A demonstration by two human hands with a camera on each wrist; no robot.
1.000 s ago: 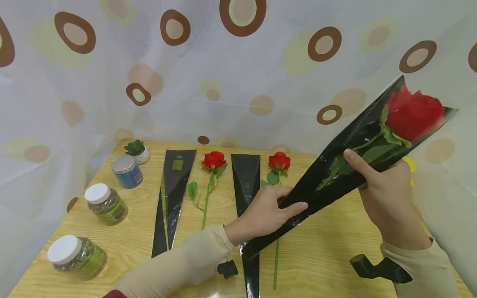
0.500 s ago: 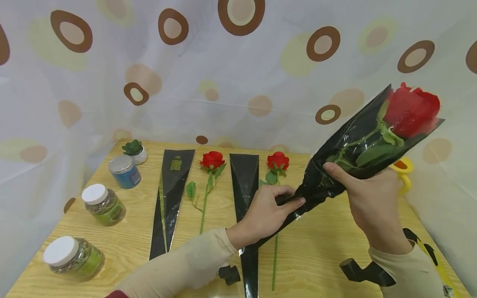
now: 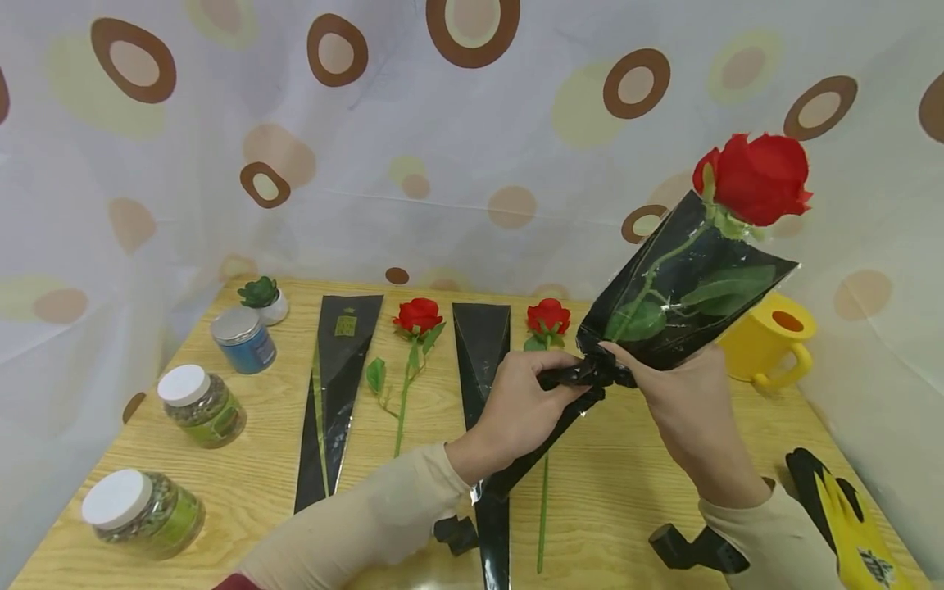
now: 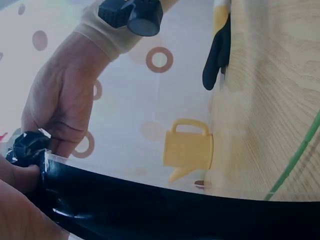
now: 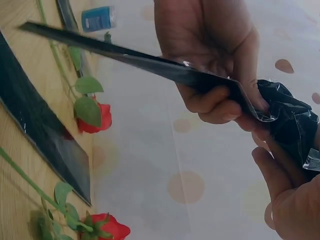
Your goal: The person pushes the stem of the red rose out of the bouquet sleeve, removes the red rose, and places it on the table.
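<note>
Both hands hold a black flower sleeve [image 3: 686, 295] tilted above the table, with a large red rose [image 3: 760, 176] in it. The bloom stands out past the sleeve's mouth; stem and leaves show through the clear front. My left hand [image 3: 519, 410] pinches the narrow lower part between thumb and fingers. Close beside it, my right hand [image 3: 689, 410] grips the sleeve at a crumpled waist, thumb across the front. In the right wrist view the bunched film [image 5: 292, 117] lies between the two hands, and the flat tail runs out beyond the left hand.
Two flat black sleeves [image 3: 339, 385] [image 3: 483, 352] and two smaller red roses [image 3: 418, 315] [image 3: 548, 315] lie on the wooden table [image 3: 619, 508]. Left stand white-lidded jars [image 3: 214, 410], a blue tin [image 3: 247, 344] and a potted succulent [image 3: 265, 299]. Right are a yellow watering can [image 3: 770, 336] and gloves [image 3: 848, 516].
My right hand has moved left and down towards my left hand. The smooth sleeve has become crumpled between them, and the bloom now stands farther out of its mouth.
</note>
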